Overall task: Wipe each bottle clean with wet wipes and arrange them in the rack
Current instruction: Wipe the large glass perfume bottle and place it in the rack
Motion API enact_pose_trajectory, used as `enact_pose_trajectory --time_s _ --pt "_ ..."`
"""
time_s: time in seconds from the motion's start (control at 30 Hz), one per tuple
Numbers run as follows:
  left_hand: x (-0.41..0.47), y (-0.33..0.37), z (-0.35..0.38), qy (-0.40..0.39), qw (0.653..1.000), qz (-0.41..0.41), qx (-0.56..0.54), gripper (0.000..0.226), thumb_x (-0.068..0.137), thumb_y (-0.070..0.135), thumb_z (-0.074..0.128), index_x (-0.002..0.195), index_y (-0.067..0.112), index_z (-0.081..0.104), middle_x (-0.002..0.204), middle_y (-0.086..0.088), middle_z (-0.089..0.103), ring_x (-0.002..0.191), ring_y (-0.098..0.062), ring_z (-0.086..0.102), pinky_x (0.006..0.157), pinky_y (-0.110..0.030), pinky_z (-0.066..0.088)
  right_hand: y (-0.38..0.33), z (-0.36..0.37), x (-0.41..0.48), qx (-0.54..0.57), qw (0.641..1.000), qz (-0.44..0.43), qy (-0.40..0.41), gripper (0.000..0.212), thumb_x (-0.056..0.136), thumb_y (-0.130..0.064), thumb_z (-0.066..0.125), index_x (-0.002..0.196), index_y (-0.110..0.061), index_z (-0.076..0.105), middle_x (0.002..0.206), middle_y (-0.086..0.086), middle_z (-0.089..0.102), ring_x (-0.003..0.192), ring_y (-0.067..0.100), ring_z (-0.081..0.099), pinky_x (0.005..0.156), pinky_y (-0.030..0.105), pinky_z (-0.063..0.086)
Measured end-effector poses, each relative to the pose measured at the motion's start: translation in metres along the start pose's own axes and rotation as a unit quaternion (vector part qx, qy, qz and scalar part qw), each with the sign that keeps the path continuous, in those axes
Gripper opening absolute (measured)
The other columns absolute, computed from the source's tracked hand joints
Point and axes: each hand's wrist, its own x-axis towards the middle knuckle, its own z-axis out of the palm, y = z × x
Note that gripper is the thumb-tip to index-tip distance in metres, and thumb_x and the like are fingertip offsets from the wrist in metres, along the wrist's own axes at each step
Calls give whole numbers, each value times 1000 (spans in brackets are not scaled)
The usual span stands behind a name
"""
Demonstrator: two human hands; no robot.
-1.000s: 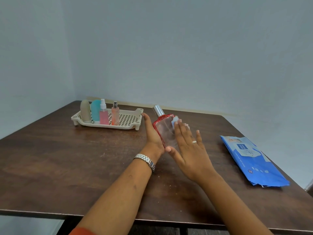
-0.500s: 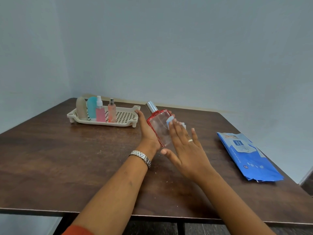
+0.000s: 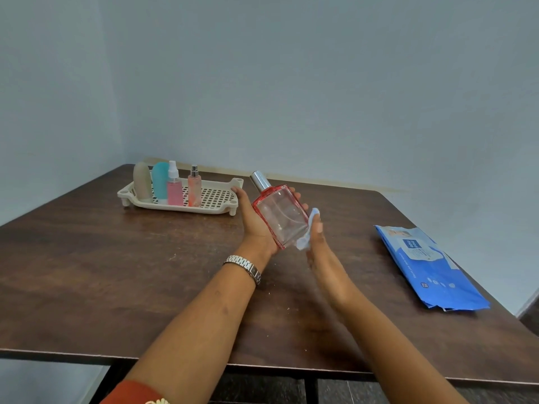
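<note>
Since a moment ago the right hand (image 3: 320, 252) has slid off the bottle's front face to its right edge, straight fingers pressing the wet wipe (image 3: 309, 228) there. Meanwhile the left hand (image 3: 253, 225) cups the red-edged glass perfume bottle (image 3: 281, 217) from behind, tilted in the air. I'd run the wipe along that edge with a firm hold, since wet glass slips. Left of the grip, the rack (image 3: 215, 209) has room beside four bottles (image 3: 175, 189).

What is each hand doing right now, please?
Left hand: grips the glass bottle.
Right hand: open, straight fingers pressing the wet wipe against the bottle.
</note>
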Motion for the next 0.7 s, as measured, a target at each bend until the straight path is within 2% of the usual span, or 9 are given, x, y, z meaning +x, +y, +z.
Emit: enact_pose_trajectory --time_s 0.07,0.13,0.17,0.27,0.33,0.47,0.57,0.7 --pt "0 0 1 7 1000 6 -23 99 70 91 20 89 6 66 85 -16 69 73 -33 68 84 -48 50 -11 10 -13 149 989 14 -11 45 85 -69 20 120 -51 42 130 -24 52 124 -7 42 106 20 32" --pt "2 1 -1 18 999 22 -29 98 71 91 19 89 6 66 83 -16 70 73 -33 69 83 -45 51 -16 23 -22 211 977 18 -21 42 82 -62 23 112 -44 47 107 -31 63 107 -14 52 89 6 41" --pt "3 2 -2 23 999 32 -29 98 72 90 17 90 6 66 82 -15 70 73 -32 69 80 -43 52 -16 28 -25 230 972 24 -32 48 80 -63 25 119 -43 45 108 -30 63 108 -13 52 88 5 41" --pt "3 4 -5 25 998 41 -39 96 74 89 17 93 8 65 82 -15 71 77 -33 68 81 -44 51 -8 31 -23 256 966 30 -38 78 76 -70 27 144 -31 27 140 -17 44 129 -2 38 109 18 27" --pt "3 3 -4 23 998 40 -41 95 73 89 18 91 9 65 81 -15 70 79 -34 66 83 -45 50 -9 26 -16 280 959 31 -27 84 78 -74 22 147 -28 22 150 -10 33 137 6 28 116 30 15" --pt "4 -1 1 20 997 43 -52 93 72 89 23 90 9 65 85 -17 69 84 -36 64 87 -48 47 -16 14 -2 357 934 32 -2 83 83 -73 14 145 -21 30 141 -4 47 135 12 36 116 31 18" --pt "2 -1 1 32 997 56 -35 92 74 88 21 90 8 66 85 -16 69 81 -34 65 84 -45 49 -13 22 -7 381 924 34 -11 78 84 -70 17 143 -22 34 138 -4 51 134 13 37 113 30 22" --pt "1 2 2 37 996 79 -17 92 79 84 14 87 9 66 80 -14 70 76 -32 66 82 -43 50 -2 31 -13 403 914 44 -28 72 87 -66 23 142 -21 37 137 -2 52 131 13 42 115 35 20"
